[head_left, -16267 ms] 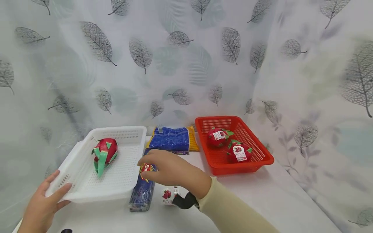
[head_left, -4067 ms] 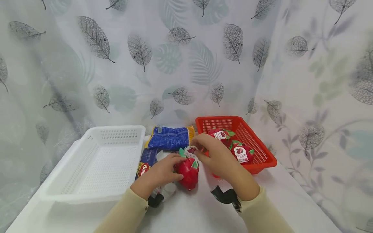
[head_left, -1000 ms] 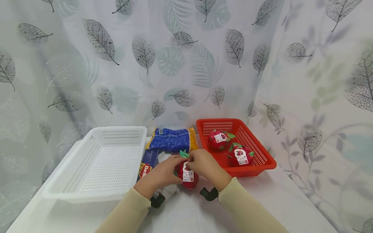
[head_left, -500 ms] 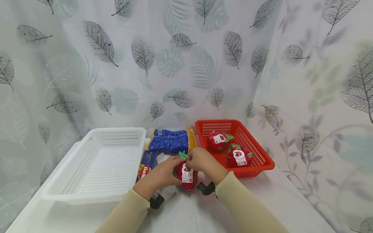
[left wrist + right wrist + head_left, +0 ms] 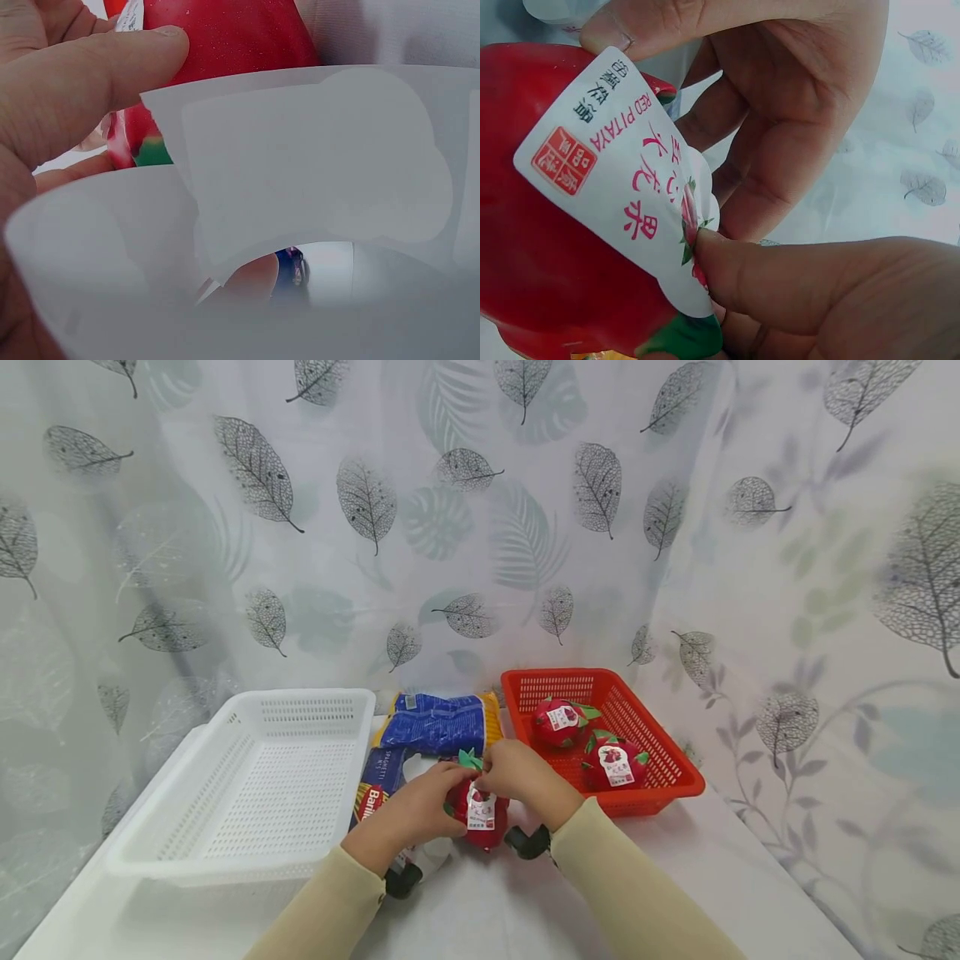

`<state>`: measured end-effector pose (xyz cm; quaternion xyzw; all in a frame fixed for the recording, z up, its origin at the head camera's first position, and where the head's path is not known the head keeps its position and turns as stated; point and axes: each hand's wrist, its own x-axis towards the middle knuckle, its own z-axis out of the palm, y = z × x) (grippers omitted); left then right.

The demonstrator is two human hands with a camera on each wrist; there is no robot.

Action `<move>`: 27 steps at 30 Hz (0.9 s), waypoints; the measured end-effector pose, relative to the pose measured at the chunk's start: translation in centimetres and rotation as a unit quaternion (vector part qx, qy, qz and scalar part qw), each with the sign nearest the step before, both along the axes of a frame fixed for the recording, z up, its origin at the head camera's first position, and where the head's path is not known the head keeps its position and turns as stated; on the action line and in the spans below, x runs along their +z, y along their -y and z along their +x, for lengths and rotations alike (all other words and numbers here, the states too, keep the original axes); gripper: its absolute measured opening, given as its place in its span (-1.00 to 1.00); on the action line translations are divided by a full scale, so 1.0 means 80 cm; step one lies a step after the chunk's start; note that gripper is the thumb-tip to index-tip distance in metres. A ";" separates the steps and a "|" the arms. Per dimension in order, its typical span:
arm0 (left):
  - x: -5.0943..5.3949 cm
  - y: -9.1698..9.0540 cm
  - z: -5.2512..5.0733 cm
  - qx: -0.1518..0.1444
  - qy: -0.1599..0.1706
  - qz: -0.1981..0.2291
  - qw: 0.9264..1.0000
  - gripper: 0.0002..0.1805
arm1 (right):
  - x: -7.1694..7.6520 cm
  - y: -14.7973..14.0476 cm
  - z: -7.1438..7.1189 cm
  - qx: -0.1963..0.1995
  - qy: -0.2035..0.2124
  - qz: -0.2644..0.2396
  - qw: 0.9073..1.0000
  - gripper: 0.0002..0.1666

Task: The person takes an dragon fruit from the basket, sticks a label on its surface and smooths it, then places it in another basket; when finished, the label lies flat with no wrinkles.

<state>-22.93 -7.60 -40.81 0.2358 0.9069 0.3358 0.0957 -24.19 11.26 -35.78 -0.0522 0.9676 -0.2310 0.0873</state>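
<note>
Between my hands, just above or on the table, is a red dragon fruit [image 5: 487, 835] with green leaf tips. My left hand [image 5: 408, 810] holds it from the left, thumb on its near side. A white printed label [image 5: 622, 154] reading "RED PITAYA" lies along the fruit's upper face. My right hand [image 5: 525, 781] pinches the label's far end near the leaf tips; in the right wrist view its thumb bends that end. A pale label backing strip [image 5: 315, 150] curls in front of the left wrist camera. The fingertips of my right hand are partly hidden in the head view.
A white basket [image 5: 150, 856] stands at the left. At the right, a red basket [image 5: 678, 781] holds two labelled dragon fruits [image 5: 615, 760]. Behind the hands lie a blue and yellow packet [image 5: 438, 724] and a spaghetti pack [image 5: 371, 797], partly covered.
The dragon fruit has gone from the white basket to between my hands. The label, held in my right hand before, now lies on it. In the last second almost nothing has moved.
</note>
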 end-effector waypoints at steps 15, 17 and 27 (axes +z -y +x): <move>0.000 -0.001 0.001 -0.001 -0.002 -0.001 1.000 -0.07 | -0.006 -0.002 0.002 0.011 -0.007 0.002 1.000 -0.79; -0.001 0.000 0.000 -0.002 -0.002 -0.001 1.000 -0.07 | -0.007 -0.002 0.003 0.013 -0.008 0.004 1.000 -0.78; 0.015 0.004 0.006 0.002 -0.018 -0.030 0.999 0.02 | 0.007 -0.008 0.027 0.020 -0.056 0.041 0.997 -0.59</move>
